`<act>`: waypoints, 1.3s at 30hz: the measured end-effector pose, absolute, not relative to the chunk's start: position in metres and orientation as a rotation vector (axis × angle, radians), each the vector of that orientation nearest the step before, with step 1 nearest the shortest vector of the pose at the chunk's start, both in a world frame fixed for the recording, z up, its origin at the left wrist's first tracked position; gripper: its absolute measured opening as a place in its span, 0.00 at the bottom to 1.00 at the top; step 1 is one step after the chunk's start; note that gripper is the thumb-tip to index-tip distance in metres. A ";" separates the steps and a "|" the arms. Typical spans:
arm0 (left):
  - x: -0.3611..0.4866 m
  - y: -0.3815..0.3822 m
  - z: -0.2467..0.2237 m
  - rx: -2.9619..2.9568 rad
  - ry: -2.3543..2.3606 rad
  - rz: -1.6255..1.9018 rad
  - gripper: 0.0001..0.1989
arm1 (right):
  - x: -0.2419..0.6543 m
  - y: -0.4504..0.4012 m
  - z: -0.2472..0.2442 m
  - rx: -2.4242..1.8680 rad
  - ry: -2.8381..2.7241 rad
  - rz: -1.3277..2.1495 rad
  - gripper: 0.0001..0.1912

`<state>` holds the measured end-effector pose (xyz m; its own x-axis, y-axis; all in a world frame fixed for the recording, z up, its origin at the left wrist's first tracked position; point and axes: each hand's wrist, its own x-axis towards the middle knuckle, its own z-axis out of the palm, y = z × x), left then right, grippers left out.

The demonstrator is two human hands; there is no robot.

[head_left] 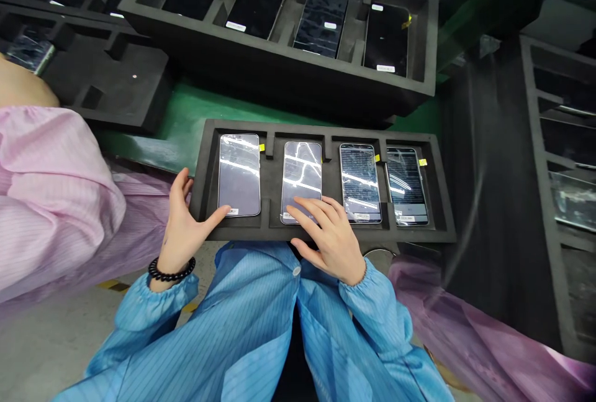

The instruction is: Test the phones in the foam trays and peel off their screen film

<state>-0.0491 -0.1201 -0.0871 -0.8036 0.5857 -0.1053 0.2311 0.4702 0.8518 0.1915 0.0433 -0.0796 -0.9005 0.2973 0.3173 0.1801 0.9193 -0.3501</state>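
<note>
A black foam tray [270,203] lies in front of me with a row of several smartphones in its compartments. My left hand [186,222] holds the tray's left end, fingers along the outer wall and thumb across the front rim, its tip at the lower corner of the leftmost phone [239,172]. Over the lower part of the second phone [302,169] rests my right hand [328,237], fingers spread on the screen and thumb at the tray's front rim. To the right, the third phone [361,178] and the rightmost phone [406,181] show lines of text on lit screens.
Behind stands a taller stack of foam trays [279,73] with dark phones on top. Another foam tray [125,73] sits at left on the green table [186,110], beside a co-worker's pink sleeve [56,191]. More stacked trays [542,166] rise at right.
</note>
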 end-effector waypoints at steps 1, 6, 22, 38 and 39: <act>-0.049 -0.121 -0.087 0.678 2.321 1.285 0.50 | 0.192 0.043 -0.079 -0.347 -2.712 0.434 0.23; -0.048 -0.122 -0.086 0.629 2.274 1.332 0.43 | 0.192 0.044 -0.078 -0.325 -2.722 0.393 0.19; -0.048 -0.121 -0.085 0.661 2.301 1.275 0.44 | 0.191 0.044 -0.077 -0.341 -2.692 0.407 0.21; -0.049 -0.122 -0.087 0.671 2.365 1.241 0.50 | 0.191 0.043 -0.078 -0.362 -2.710 0.439 0.23; -0.049 -0.122 -0.087 0.673 2.375 1.228 0.52 | 0.191 0.043 -0.078 -0.362 -2.710 0.439 0.23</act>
